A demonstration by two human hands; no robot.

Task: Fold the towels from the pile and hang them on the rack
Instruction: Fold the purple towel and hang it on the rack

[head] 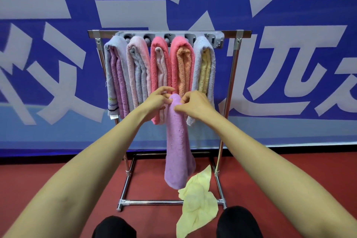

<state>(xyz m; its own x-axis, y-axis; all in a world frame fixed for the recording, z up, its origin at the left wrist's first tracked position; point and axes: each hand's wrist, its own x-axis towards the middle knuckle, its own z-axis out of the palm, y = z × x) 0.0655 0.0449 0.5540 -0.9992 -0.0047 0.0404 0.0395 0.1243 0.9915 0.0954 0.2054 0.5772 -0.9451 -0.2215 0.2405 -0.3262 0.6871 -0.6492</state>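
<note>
I log chrome rack (pixel 231 34) carrying 5 doubled towels (pixel 159 79), left hand (pixel 157 100) and right hand (pixel 195 105) both pinching lilac towel (pixel 177 141) top in front, yellow towel (pixel 197 201) crumpled on red floor (pixel 29 172).

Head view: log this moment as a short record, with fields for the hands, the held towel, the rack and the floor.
left hand: pinches the top fold of the lilac towel
right hand: pinches the same fold from the other side
lilac towel: folded lengthwise, hanging down in front of the rack
rack: five folded towel bundles hang side by side
floor: yellow towel lies crumpled across the rack's front base bar
</note>
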